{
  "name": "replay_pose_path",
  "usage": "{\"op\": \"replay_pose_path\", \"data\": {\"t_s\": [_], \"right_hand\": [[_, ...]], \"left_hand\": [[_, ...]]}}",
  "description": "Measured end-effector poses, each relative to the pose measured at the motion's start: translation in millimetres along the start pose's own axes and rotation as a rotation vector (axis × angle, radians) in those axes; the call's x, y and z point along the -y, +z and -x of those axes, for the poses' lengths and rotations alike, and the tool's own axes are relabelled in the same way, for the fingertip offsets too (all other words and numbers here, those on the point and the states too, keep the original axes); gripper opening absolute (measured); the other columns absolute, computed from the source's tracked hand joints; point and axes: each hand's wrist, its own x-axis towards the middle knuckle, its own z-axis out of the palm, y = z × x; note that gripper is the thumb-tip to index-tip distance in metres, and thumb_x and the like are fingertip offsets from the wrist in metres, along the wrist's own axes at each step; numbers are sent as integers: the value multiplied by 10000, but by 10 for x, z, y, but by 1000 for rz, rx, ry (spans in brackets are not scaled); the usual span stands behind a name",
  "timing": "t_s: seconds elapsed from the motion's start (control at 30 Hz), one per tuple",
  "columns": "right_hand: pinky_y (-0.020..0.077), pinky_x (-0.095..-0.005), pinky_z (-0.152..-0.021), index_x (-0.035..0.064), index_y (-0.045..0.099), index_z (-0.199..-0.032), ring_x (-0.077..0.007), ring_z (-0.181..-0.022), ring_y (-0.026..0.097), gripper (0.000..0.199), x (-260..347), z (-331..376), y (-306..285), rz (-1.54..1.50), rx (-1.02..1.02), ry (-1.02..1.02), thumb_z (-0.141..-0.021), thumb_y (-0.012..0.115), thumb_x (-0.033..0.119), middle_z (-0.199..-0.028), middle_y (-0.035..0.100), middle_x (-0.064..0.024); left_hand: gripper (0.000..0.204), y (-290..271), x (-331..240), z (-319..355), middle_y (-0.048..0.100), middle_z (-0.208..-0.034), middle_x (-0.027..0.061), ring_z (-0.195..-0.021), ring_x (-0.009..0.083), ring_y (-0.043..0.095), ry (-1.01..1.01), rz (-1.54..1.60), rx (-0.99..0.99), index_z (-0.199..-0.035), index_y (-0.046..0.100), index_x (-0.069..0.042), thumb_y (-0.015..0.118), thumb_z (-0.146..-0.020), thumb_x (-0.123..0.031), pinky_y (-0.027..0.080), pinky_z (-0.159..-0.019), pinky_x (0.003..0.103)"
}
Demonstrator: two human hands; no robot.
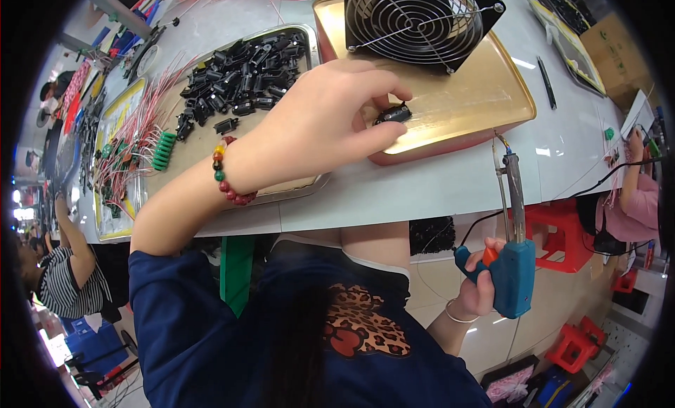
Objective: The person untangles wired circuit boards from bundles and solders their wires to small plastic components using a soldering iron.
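My left hand [330, 116] reaches over a gold tin [464, 102], its thumb and fingers closed around a small black plastic part [394, 114] at the tin's near left side. Part of the grip is hidden behind the fingers. Low on the right, my right hand [480, 281] grips a teal soldering gun [515, 274], a finger at its orange trigger. The gun points upward, its metal tip [498, 135] beside the tin's near right edge, apart from the black part.
A tray [313, 46] with a heap of similar black parts [242, 74] lies left of the tin. Red-and-white wires and a green coil [163, 151] are farther left. A black fan [422, 24] stands on the tin's back. A black pen [546, 83] lies right; co-workers sit at both sides.
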Motion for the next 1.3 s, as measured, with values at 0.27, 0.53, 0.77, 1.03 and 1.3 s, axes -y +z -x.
{"op": "replay_pose_path", "data": {"t_s": [0.27,0.53,0.77,1.03,1.3], "right_hand": [[428,-253,-568,-103,460,-1190,-170,-608,539,505,-1,3,73,4,-30,18,-746,551,121,-1105,549,-235],[411,-249,-540,-111,474,-1169,-167,-571,515,505,-30,2,52,-14,-4,-14,-725,559,116,-1083,561,-238],[406,-249,-537,-108,476,-1158,-157,-565,512,496,0,-8,-8,16,-40,-8,-729,559,127,-1074,567,-235],[416,-266,-551,-100,475,-1178,-151,-586,518,496,-9,-48,84,-9,53,-27,-741,549,121,-1100,556,-226],[425,-264,-568,-90,469,-1189,-156,-608,522,493,55,8,65,31,30,-16,-750,543,123,-1103,549,-221]], "left_hand": [[201,4,-30,-2,616,-739,81,-656,203,591,71,-173,-39,-903,680,-28,658,-712,-87,481,-599,301],[199,53,21,119,629,-812,92,-761,217,602,79,-155,-123,-921,687,-43,665,-730,-98,484,-662,320],[177,-730,221,830,618,-810,85,-808,258,594,-197,-273,-7,-883,653,-38,693,-723,-100,475,-711,343],[171,-659,377,1360,613,-801,77,-712,213,598,-296,-313,-42,-892,649,-17,697,-737,-73,475,-641,293],[162,-551,318,1383,627,-788,100,-689,191,612,-433,-423,-95,-889,657,-1,698,-754,-80,478,-620,277]]}}
